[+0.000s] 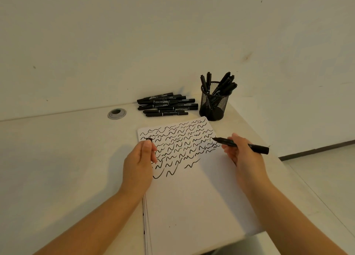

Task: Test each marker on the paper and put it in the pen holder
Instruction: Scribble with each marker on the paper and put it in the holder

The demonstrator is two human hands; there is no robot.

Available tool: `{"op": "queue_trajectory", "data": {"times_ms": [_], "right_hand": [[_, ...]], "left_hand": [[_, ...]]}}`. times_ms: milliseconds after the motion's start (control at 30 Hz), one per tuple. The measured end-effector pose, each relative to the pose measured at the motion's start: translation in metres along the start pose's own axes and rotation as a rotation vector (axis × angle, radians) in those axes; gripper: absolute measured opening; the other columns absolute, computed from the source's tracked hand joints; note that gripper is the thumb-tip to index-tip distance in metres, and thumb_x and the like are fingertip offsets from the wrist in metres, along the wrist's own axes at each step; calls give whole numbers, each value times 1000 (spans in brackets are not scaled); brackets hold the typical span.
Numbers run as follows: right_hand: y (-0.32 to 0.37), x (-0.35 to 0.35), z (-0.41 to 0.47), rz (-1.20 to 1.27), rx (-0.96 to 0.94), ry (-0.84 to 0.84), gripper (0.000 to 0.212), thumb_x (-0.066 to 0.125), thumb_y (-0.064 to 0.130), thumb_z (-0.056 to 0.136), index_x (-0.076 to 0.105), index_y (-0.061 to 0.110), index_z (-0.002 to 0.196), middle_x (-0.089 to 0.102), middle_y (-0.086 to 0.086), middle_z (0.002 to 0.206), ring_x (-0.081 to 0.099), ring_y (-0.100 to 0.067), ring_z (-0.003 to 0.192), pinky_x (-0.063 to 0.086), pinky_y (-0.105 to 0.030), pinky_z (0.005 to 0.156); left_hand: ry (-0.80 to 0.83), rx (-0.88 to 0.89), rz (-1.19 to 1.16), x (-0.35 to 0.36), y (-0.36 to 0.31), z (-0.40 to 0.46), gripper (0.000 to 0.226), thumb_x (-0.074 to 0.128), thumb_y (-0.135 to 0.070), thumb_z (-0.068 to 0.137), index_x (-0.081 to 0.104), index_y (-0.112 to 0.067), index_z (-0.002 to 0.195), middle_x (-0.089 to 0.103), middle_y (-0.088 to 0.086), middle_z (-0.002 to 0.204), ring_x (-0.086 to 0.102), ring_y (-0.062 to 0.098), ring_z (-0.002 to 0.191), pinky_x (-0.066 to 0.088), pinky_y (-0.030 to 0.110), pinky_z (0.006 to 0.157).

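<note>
Tabletop [57, 158]: pale, running to a wall along its far edge, with its right edge falling away to the floor.
Paper [192, 197]: a white sheet, topmost of a thin stack, lying toward the right side of the tabletop and reaching its near edge; the far half is filled with rows of black wavy test strokes, the near half is bare.
Left hand [140, 164]: over the left edge of the paper, fingers curled in, thumb and fingertips pinched on a small black cap [149, 139].
Right hand [242, 153]: above the right edge of the paper, closed in a writing grip around an uncapped black marker [242, 145]; the tip points left, just over the rightmost strokes, and whether it touches the sheet cannot be told.
Pen holder [214, 104]: black mesh cup near the far right corner of the tabletop, just beyond the paper's far right corner, holding several black markers that stand tilted.
Marker pile [167, 105]: loose black capped markers lying flat near the far edge, just left of the pen holder.
Cable grommet [116, 113]: round metal ring set in the tabletop, left of the pile.
</note>
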State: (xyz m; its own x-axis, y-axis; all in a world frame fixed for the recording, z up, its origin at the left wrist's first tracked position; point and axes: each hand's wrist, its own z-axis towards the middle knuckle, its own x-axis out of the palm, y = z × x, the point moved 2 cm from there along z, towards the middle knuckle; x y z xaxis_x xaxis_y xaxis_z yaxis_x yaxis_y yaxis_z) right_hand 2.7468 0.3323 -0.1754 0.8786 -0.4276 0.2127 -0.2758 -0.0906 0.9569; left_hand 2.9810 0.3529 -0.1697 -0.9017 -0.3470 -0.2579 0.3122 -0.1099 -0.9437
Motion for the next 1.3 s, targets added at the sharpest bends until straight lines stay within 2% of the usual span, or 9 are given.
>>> {"op": "queue_trajectory", "data": {"times_ms": [100, 200, 333, 533, 733, 967, 1067, 1167, 1300], "right_hand": [[0, -1, -8, -83, -50, 1, 23, 59, 35, 84, 65, 22, 67, 67, 7, 58, 55, -16, 77, 41, -35, 84], [4, 0, -15, -250, -184, 83, 12, 61, 37, 81, 66, 28, 73, 66, 10, 63, 57, -7, 72, 41, -28, 73], [18, 9, -6, -430, -350, 192, 15, 64, 22, 82, 64, 23, 67, 61, 7, 52, 52, 0, 51, 42, -21, 57], [5, 4, 1, -414, -363, 214, 23, 59, 1, 81, 52, 12, 61, 47, 7, 40, 41, -3, 40, 32, -13, 40], [3, 9, -2, -487, -382, 342, 28, 61, 3, 81, 52, 13, 58, 49, 8, 42, 41, -3, 41, 31, -11, 41], [2, -4, 5, -547, -412, 187, 30, 60, 2, 78, 44, 9, 54, 39, 10, 41, 32, -4, 41, 25, -16, 41], [9, -8, 3, -580, -499, 50, 27, 63, 8, 79, 48, 17, 57, 51, 14, 49, 43, -3, 46, 32, -18, 45], [19, -4, -3, -473, -592, 17, 20, 64, 10, 80, 57, 26, 72, 61, 25, 69, 54, 5, 62, 38, -6, 53], [25, 7, -6, -405, -528, 37, 21, 64, 9, 83, 60, 29, 78, 63, 13, 76, 55, 1, 65, 41, -11, 57]], "left_hand": [[33, 74, 22, 2, 0, -2, 34, 34, -28, 97, 54, -26, 70, 53, -5, 57, 45, -1, 47, 35, 8, 46], [82, 142, 101, 1, 2, -1, 32, 36, -28, 96, 53, -30, 68, 54, -6, 56, 47, -1, 48, 36, 8, 48], [154, 172, 186, 4, 6, 1, 32, 38, -30, 96, 52, -32, 67, 57, -15, 57, 48, 2, 49, 35, 10, 48], [192, 177, 179, 3, 11, 1, 31, 37, -36, 94, 53, -34, 67, 58, -17, 61, 50, 3, 53, 38, 13, 50], [215, 182, 174, 3, 9, -1, 33, 30, -50, 85, 52, -32, 67, 58, -15, 63, 50, 3, 52, 37, 11, 49], [223, 163, 187, 3, 11, -1, 31, 39, -31, 94, 53, -30, 67, 58, -14, 60, 49, 3, 50, 36, 11, 48], [225, 163, 181, 3, 10, -1, 30, 39, -31, 94, 54, -29, 67, 56, -14, 55, 48, 3, 49, 35, 11, 47], [228, 163, 179, 3, 9, -1, 30, 41, -30, 94, 54, -30, 67, 55, -12, 53, 47, 3, 46, 35, 11, 46], [249, 160, 180, 4, 9, 0, 24, 42, -31, 93, 56, -30, 74, 58, -16, 59, 50, 0, 51, 36, 9, 50]]}}
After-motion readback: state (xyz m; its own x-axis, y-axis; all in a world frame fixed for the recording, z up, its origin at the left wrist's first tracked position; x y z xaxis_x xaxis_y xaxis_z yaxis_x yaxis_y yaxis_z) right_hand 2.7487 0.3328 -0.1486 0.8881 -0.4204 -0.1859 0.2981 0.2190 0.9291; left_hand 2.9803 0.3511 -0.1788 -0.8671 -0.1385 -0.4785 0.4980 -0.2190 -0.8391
